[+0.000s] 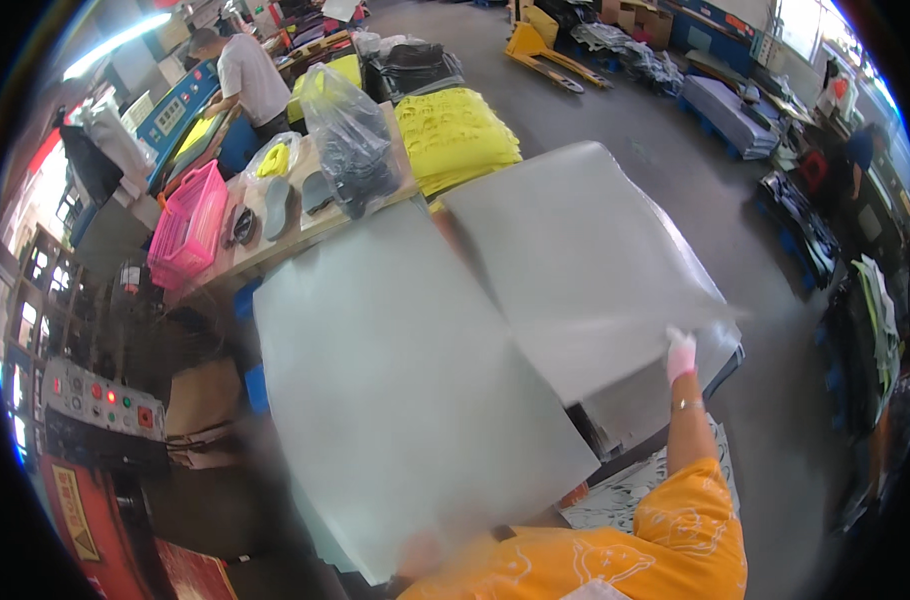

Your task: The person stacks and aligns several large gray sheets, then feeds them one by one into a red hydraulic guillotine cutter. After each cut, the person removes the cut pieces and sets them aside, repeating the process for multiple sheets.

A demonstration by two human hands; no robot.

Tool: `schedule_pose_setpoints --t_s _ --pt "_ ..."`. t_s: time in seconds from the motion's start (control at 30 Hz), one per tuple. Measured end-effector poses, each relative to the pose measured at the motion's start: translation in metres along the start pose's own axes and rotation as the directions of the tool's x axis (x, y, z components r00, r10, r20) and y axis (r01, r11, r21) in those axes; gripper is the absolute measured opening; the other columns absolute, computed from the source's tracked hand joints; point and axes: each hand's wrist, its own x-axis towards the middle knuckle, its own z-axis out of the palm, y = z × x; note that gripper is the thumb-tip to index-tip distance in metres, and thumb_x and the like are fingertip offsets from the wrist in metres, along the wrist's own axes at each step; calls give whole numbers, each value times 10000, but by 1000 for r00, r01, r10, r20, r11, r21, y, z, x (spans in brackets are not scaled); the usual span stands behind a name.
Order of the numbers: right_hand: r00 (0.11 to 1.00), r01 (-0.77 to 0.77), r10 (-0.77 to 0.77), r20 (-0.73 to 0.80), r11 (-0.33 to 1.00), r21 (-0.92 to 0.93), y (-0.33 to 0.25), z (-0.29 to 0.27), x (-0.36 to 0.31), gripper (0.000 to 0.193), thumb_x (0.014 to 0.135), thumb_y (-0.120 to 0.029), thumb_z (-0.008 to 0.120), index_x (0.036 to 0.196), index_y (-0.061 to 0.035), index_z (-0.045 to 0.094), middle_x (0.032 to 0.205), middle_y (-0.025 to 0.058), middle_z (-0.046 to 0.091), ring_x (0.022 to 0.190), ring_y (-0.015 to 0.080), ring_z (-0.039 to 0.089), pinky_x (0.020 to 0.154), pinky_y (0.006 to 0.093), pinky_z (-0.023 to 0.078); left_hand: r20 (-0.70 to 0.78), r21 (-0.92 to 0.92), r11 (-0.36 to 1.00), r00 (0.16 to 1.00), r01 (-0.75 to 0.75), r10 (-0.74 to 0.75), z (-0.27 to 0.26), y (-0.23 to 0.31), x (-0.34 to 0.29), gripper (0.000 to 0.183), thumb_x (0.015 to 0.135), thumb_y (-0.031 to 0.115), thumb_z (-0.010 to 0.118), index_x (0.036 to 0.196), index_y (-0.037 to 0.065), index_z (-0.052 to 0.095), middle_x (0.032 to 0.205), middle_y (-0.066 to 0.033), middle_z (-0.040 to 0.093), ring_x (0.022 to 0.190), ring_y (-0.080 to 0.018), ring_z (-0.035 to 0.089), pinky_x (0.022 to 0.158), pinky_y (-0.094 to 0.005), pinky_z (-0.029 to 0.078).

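Note:
A large pale grey sheet [405, 370] lies flat in front of me, at the left. Beside it, to the right, is a stack topped by another large grey sheet [595, 250]. My right hand [682, 357], in a white and pink glove, is closed on the near edge of that right-hand sheet. The edge looks raised and bent there, with more grey sheet showing below it. Low in the view, my left hand [421, 553] is a blur at the near edge of the left sheet, its fingers too smeared to make out.
Beyond the sheets, a table holds a pink crate [190, 225], grey sole-shaped pieces [278, 208] and a plastic bag [350, 140]. Yellow pieces [455, 135] are stacked alongside. A control panel [103, 398] stands left. A person [250, 80] works far left; a yellow pallet truck [545, 58] stands behind.

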Motion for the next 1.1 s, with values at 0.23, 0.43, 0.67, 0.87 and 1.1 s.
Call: schedule_pose_setpoints --t_s 0.23,0.43,0.67,0.87,1.1 --pt "275 959 -718 639 247 -136 -334 25 -138 263 901 -187 595 1031 40 630 795 213 625 731 312 603 704 383 463 -155 -340 926 981 -163 115 -20 64 12 285 980 212 542 1205 42 587 977 -72 669 867 -159 642 773 -301 532" --pt "11 876 -666 746 -354 -328 -445 -70 -370 245 883 -198 580 948 36 618 809 207 590 792 361 579 732 412 452 -96 -665 736 992 -129 87 -49 94 -12 287 976 208 545 1207 42 584 1012 -73 665 880 -142 632 786 -285 518" --pt "219 878 -616 757 -214 -429 -401 -181 -554 247 828 -182 608 741 41 546 618 155 474 565 324 446 554 390 369 -343 81 778 715 -623 609 -85 136 -35 723 846 130 706 1449 15 324 1309 -183 516 1160 -252 534 953 -362 460" --pt "5 893 -486 874 -391 -222 -360 -192 -630 205 674 -116 630 862 -102 711 784 93 665 689 298 621 622 373 487 -461 358 650 478 -670 747 -89 168 -90 923 774 327 754 1476 -6 256 1487 -246 319 1391 -366 298 1128 -481 273" --pt "-362 907 -503 785 -385 171 -340 -164 -649 282 608 -75 656 874 -148 711 772 15 668 683 234 623 591 344 494 -119 347 660 667 -666 736 -155 53 -147 512 878 40 505 1388 57 467 1406 -177 467 1369 -301 363 1169 -414 236"
